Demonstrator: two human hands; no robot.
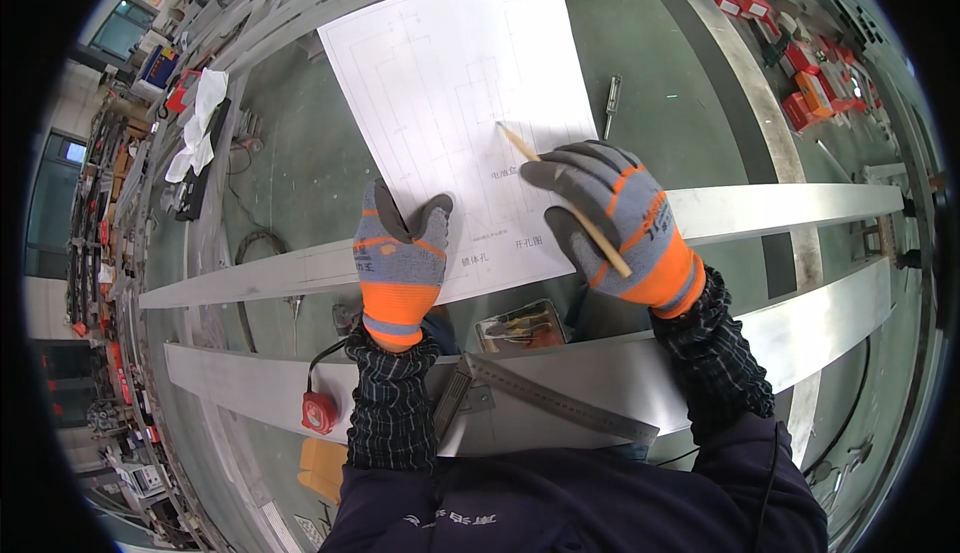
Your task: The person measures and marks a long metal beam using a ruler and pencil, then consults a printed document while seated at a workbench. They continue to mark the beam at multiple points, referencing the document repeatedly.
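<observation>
A large white sheet with a line drawing (460, 83) lies tilted in front of me, over the far metal bar. My left hand (402, 253), in a grey and orange work glove, pinches the sheet's lower left edge between thumb and fingers. In my right hand (615, 218), gloved alike, is a wooden pencil (519, 144). Its tip meets the drawing right of the middle, and its back end sticks out below my palm. Just past the sheet's right edge, a screwdriver (612, 105) lies on the green surface.
Two long silvery metal bars (780, 207) cross from left to right. On the near one rest a try square (550, 395) and a red tape measure (320, 411). Between the bars sits a tray of small tools (520, 329). Red boxes (800, 111) stand at far right.
</observation>
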